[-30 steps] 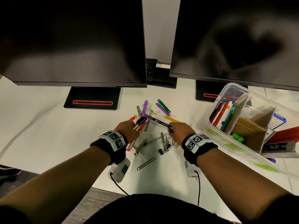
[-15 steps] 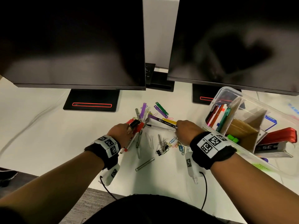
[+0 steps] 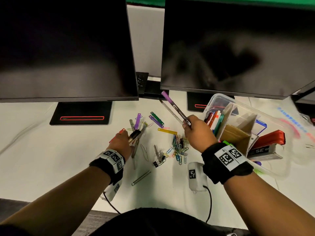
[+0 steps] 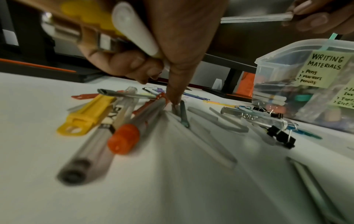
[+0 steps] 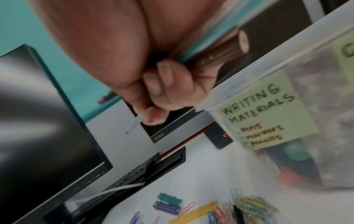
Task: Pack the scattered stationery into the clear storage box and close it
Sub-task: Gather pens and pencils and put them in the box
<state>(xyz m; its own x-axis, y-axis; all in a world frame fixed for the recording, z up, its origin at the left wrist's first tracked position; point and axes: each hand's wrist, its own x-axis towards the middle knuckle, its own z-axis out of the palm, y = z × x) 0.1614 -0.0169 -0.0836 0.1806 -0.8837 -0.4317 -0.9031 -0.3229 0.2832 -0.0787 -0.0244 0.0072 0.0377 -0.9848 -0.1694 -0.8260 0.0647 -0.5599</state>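
Observation:
The clear storage box stands open at the right, with pens upright in its near compartment; a note reads "Writing materials". My right hand is raised beside the box and grips a purple-capped pen with a clear pen; its fingers curl round the barrels. My left hand is low over the desk and grips a bundle of pens, index finger touching the desk. An orange-capped pen, coloured file fasteners, paper clips and binder clips lie scattered.
Two dark monitors hang over the back of the white desk on black stands. A red stapler and a staple box lie behind the storage box. One loose pen lies near the desk's front edge.
My right hand has lifted the purple pen and a clear pen off the desk and carried them up and right, beside the box. The left hand stays at the pile, gripping its pens.

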